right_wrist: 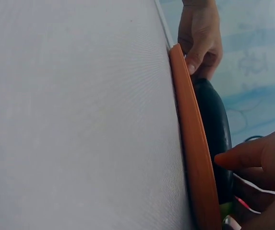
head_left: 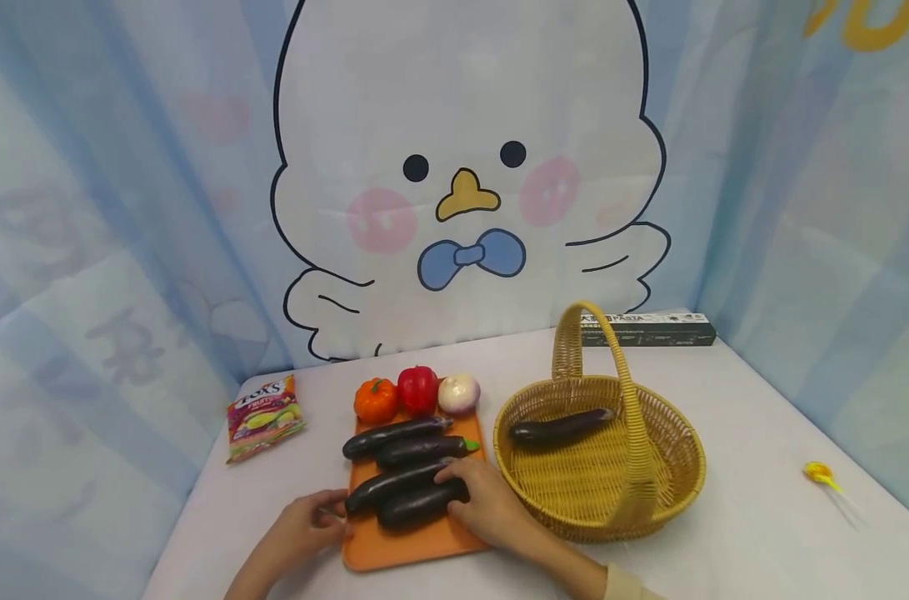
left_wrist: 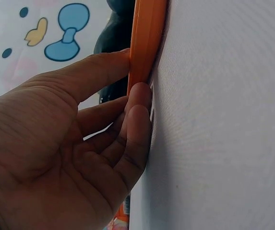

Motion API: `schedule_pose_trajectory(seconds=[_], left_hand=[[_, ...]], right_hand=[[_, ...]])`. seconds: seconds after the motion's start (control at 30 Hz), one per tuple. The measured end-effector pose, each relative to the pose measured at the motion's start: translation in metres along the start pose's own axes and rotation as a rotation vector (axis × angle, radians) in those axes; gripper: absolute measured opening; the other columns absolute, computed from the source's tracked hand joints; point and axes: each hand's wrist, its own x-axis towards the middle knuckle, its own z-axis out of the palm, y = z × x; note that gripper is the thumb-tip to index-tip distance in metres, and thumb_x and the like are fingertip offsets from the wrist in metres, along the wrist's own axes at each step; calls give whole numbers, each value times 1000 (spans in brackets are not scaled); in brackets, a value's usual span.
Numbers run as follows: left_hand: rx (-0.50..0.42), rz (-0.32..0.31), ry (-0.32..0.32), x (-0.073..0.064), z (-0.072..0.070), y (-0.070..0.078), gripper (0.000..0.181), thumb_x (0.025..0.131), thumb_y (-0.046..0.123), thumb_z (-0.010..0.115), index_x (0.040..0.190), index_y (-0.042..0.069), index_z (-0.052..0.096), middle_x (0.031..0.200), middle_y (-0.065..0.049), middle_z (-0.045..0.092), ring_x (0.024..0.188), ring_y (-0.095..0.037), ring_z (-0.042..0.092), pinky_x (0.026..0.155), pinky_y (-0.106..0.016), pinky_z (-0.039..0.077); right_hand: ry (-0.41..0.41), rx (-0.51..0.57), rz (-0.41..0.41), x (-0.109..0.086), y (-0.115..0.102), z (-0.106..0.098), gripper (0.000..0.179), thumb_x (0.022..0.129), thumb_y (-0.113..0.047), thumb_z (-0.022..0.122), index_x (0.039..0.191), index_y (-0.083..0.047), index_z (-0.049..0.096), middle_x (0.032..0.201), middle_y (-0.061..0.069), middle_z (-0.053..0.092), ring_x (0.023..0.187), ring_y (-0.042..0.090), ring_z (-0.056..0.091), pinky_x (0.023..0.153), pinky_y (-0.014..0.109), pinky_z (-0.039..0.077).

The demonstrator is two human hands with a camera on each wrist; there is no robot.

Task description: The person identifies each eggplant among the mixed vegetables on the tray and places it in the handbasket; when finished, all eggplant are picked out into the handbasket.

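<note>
Several dark eggplants lie side by side on an orange tray [head_left: 417,552]. In the head view my right hand [head_left: 486,502] grips the right end of the nearest eggplant [head_left: 415,507], which rests low on the tray. The right wrist view shows the thumb of that hand [right_wrist: 267,165] against the near side of the eggplant [right_wrist: 213,112], with the other fingers behind it. My left hand [head_left: 312,527] pinches the tray's left edge; in the left wrist view its thumb meets the orange rim [left_wrist: 144,43] and its fingers curl at the outer side.
A wicker basket [head_left: 525,487] with a tall handle stands right of the tray, one eggplant [head_left: 559,428] inside. An orange pumpkin [head_left: 376,402], red pepper [head_left: 418,390] and whitish onion [head_left: 458,393] sit at the tray's back. Around are a candy bag [head_left: 265,418], black box [head_left: 649,332] and yellow item [head_left: 820,473].
</note>
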Motion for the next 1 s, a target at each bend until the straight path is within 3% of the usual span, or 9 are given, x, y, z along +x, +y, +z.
schedule_pose_trajectory(seconds=[0.23, 0.57, 1.0], left_hand=[[-5, 36, 16, 0, -3, 0, 63, 78, 23, 84, 130, -5, 59, 98, -3, 65, 81, -17, 63, 77, -39, 55], [-16, -23, -4, -3, 3, -2, 62, 80, 22, 83, 130, -4, 59, 99, -3, 65, 81, -18, 62, 77, -39, 55], [-1, -10, -14, -1, 1, 2, 62, 80, 25, 83, 130, -3, 59, 100, -3, 65, 80, -18, 60, 78, -39, 55]], right_hand=[[9, 1, -11, 6, 1, 1, 35, 74, 2, 73, 106, -11, 72, 119, 11, 67, 120, 29, 57, 102, 45, 41], [5, -38, -56, -2, 0, 3, 39, 72, 8, 71, 106, -12, 73, 112, 5, 69, 113, 26, 60, 98, 43, 45], [-44, 3, 20, -2, 1, 0, 36, 76, 1, 76, 108, -14, 73, 119, 8, 67, 117, 27, 58, 99, 46, 44]])
